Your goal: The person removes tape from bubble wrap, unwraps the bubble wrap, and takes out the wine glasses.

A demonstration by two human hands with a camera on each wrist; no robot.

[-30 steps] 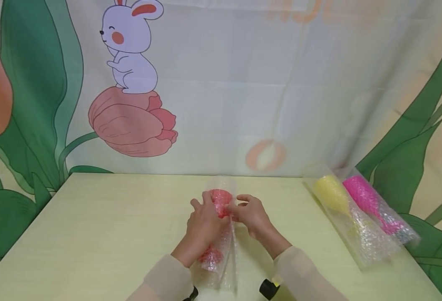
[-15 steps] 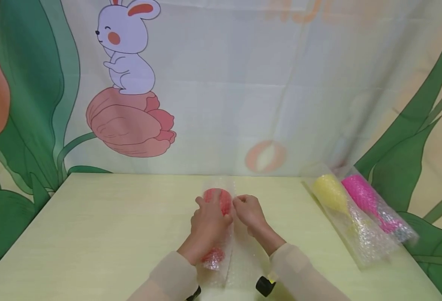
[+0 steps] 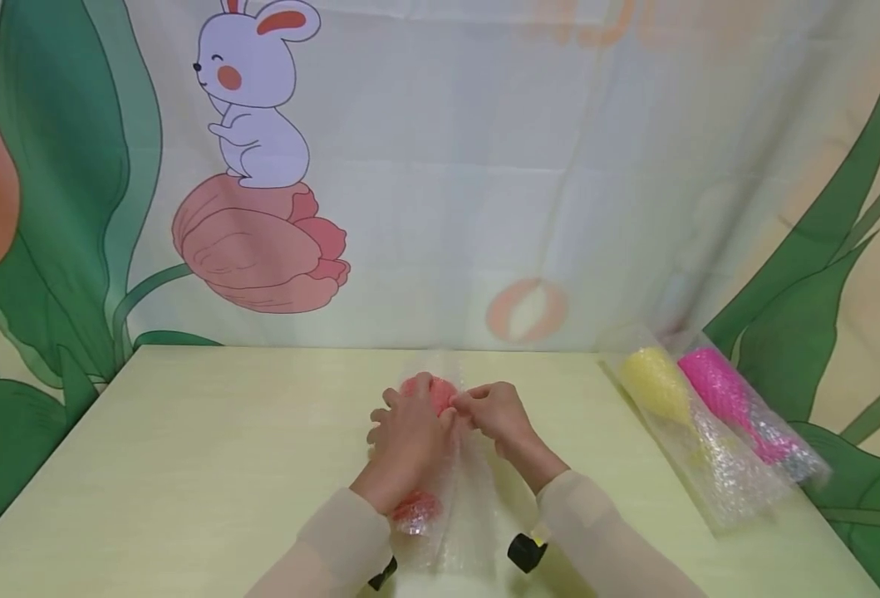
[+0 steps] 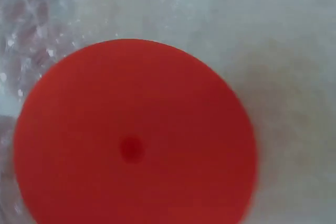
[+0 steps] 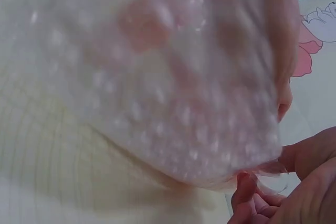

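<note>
A red goblet point(image 3: 416, 509) lies in clear bubble wrap point(image 3: 472, 523) at the middle of the table, its cup toward the back. My left hand point(image 3: 407, 438) rests over it and grips it through the wrap, hiding the stem. Its round foot point(image 4: 134, 103), with a small central dimple, fills much of the left wrist view. Close to the cup's right side, my right hand point(image 3: 501, 417) pinches the wrap's edge between thumb and finger. In the right wrist view the raised sheet point(image 5: 173, 114) blurs what lies behind it.
At the right edge of the table lie a yellow goblet point(image 3: 656, 384) and a pink goblet point(image 3: 716, 382), both wrapped in bubble wrap. A cloth backdrop point(image 3: 425, 208) printed with a rabbit and tulips hangs behind the table point(image 3: 223, 465).
My right hand first drew slightly away with the wrap's edge, then came back left toward the cup. My left hand stays over the goblet, its fingers shifting a little.
</note>
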